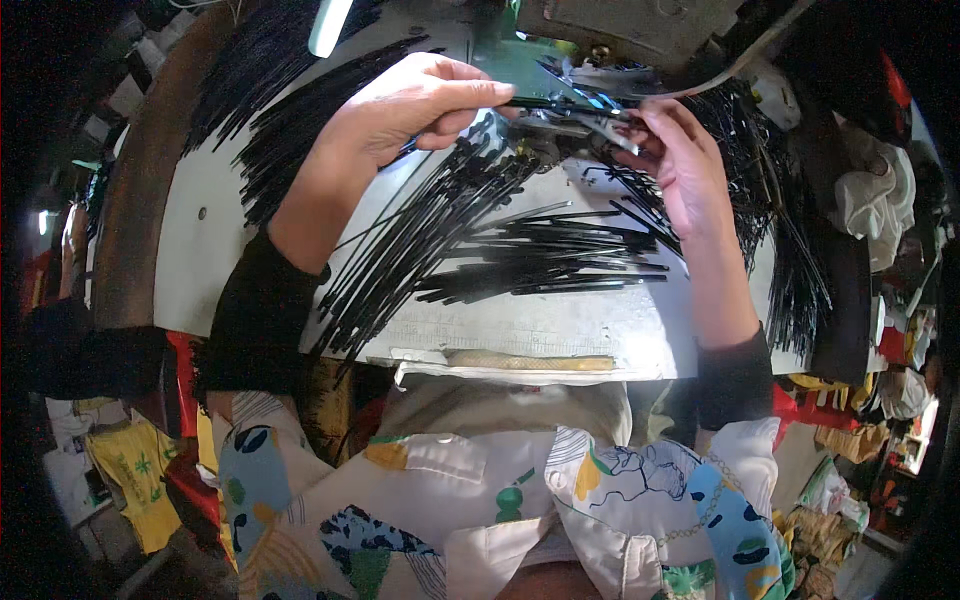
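The patterned garment lies nearest; the left hand and right hand pinch a black strip between them, beyond loose strips; uneven finger pressure could let it slip.

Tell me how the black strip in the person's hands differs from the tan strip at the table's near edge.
The black strip is dark; the tan strip is yellowish-brown. The black strip is held between the left hand and right hand; the tan strip lies untouched. The black strip looks thinner than the tan strip. Both are long and run roughly sideways.
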Motion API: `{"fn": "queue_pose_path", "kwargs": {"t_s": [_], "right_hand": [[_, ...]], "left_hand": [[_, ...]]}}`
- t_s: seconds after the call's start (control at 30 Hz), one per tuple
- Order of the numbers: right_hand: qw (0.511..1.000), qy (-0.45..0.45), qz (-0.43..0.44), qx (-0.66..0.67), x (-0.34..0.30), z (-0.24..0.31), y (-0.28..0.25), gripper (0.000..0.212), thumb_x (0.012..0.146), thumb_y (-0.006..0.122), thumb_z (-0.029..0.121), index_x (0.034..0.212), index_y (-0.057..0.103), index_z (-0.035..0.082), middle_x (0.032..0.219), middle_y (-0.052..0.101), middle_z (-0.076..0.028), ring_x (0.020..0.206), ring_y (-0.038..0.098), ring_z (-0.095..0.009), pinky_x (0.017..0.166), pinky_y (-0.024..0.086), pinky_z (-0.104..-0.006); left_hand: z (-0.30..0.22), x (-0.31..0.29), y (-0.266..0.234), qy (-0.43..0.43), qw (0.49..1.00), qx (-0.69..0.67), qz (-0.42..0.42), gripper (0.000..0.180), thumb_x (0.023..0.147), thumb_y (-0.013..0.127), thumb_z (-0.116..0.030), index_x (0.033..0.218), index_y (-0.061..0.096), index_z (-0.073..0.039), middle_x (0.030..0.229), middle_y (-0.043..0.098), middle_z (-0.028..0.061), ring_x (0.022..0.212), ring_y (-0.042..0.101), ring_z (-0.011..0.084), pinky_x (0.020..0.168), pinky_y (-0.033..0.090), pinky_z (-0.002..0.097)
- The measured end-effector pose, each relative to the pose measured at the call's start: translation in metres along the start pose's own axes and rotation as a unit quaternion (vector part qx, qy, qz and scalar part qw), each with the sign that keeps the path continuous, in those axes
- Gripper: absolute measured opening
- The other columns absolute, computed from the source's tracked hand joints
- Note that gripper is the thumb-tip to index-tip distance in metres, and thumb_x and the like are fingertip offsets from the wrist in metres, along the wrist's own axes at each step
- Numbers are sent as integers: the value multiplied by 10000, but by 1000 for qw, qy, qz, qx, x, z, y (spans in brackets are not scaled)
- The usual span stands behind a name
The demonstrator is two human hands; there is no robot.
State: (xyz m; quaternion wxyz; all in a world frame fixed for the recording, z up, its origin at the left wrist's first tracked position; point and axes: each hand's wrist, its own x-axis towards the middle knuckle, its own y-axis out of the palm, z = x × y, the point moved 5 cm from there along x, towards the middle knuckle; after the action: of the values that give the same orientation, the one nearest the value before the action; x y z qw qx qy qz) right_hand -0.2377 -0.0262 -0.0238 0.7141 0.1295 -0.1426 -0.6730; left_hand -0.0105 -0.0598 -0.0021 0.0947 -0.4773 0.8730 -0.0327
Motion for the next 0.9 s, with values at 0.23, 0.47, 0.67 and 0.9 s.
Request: {"fn": "queue_pose_path", "kwargs": {"t_s": [0.23, 0.47, 0.67, 0.9], "right_hand": [[768, -269, 116, -569, -33, 9, 68, 243, 739, 658, 197, 914, 601, 38, 886, 607, -110, 839, 581, -280, 735, 468, -339], [712, -306, 132, -618, -39, 10, 66, 181, 748, 628, 167, 890, 622, 55, 816, 626, -97, 756, 601, -267, 650, 482, -329], [872, -58, 123, -470, -30, -7, 49, 252, 780, 596, 140, 977, 604, -18, 649, 595, -66, 562, 552, -90, 532, 433, -239], [905, 39, 154, -395, -29, -18, 50, 235, 832, 571, 72, 1045, 578, -28, 776, 607, -10, 639, 527, -45, 609, 431, -182]], "left_hand": [[9, -12, 18, -47, 995, 47, 68, 254, 838, 592, -250, 829, 637, 0, 465, 401, -46, 366, 334, 25, 330, 212, 190], [10, -24, -3, -20, 997, 64, -31, 348, 848, 552, -340, 925, 632, -10, 630, 575, 43, 423, 459, 55, 376, 330, 175], [24, -59, -24, -41, 968, 241, -45, 242, 810, 622, -251, 865, 635, -15, 634, 565, 36, 475, 496, 57, 419, 393, 202], [17, -75, -6, 118, 856, 499, -74, 210, 728, 662, -236, 787, 625, -39, 693, 599, 119, 619, 594, 224, 581, 469, 294]]}}
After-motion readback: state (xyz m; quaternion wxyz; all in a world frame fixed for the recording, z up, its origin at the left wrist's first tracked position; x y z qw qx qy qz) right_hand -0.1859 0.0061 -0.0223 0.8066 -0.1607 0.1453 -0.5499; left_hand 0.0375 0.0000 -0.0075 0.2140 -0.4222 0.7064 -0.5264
